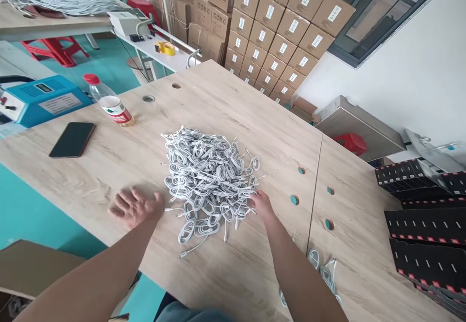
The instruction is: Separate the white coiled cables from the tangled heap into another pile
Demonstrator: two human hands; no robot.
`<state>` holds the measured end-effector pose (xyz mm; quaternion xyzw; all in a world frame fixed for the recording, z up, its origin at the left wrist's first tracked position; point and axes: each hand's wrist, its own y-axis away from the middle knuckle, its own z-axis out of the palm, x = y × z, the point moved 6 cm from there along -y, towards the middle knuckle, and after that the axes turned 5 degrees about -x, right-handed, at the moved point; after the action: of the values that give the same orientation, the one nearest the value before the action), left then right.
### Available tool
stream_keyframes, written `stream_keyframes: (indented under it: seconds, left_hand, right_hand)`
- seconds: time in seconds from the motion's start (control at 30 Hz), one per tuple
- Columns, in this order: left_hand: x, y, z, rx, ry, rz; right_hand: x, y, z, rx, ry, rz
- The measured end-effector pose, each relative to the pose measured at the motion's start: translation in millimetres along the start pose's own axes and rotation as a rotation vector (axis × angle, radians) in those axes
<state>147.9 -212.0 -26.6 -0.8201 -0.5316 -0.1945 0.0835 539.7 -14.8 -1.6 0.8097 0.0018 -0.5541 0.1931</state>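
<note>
A heap of white coiled charging cables (211, 171) lies in the middle of the wooden table (240, 113), many with their plug ends sticking out. Left of the heap, my left hand (136, 208) rests flat on the wood, fingers spread, holding nothing. My right hand (262, 205) is at the heap's right edge, its fingertips closed around part of a cable; they partly hide it. Some looser coils spread along the near side of the heap. More white cables (327, 276) lie to the right, partly behind my right forearm.
A phone (73, 140) and a bottle with a red cap (112, 106) are on the table's left. Black boxes (425, 227) line the right side. Stacked cartons (276, 30) stand behind. An open cardboard box (36, 266) sits below the near left edge. Several round holes pierce the tabletop.
</note>
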Motion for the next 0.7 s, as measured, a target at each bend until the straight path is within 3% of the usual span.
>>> stream_keyframes:
  seconds: [0.1,0.17,0.27,0.4,0.47,0.53,0.63,0.7]
  left_hand:
    - [-1.3,0.6,0.7,-0.006,0.007,-0.003]
    - [-2.5,1.4,1.2,-0.013,0.01,-0.01]
    - [-3.2,2.8,1.3,-0.027,0.014,-0.015]
    - [-1.1,4.2,-2.2,-0.003,0.01,-0.006]
    - [0.4,4.4,-3.4,0.009,0.005,0.001]
    - [1.3,4.4,-3.1,0.011,0.001,0.005]
    - [1.1,4.8,-2.1,0.014,-0.003,0.002]
    - [1.0,5.3,-2.5,0.012,-0.006,-0.004]
  right_hand:
    - [-11.6,-7.8,4.9,0.037,-0.004,-0.017]
    - [-24.5,-3.8,-2.7,0.059,-0.003,-0.063]
    - [-48.1,11.9,-25.4,0.077,-0.085,-0.118]
    - [-63.8,46.8,-63.3,0.001,-0.266,-0.064]
    - [-54.5,71.5,-89.0,-0.081,-0.236,0.005]
    - [-30.1,98.7,-121.3,-0.179,-0.09,0.126]
    - [17.0,127.5,-171.5,-0.299,0.332,0.353]
    - [32.4,121.7,-190.1,-0.284,0.688,0.415]
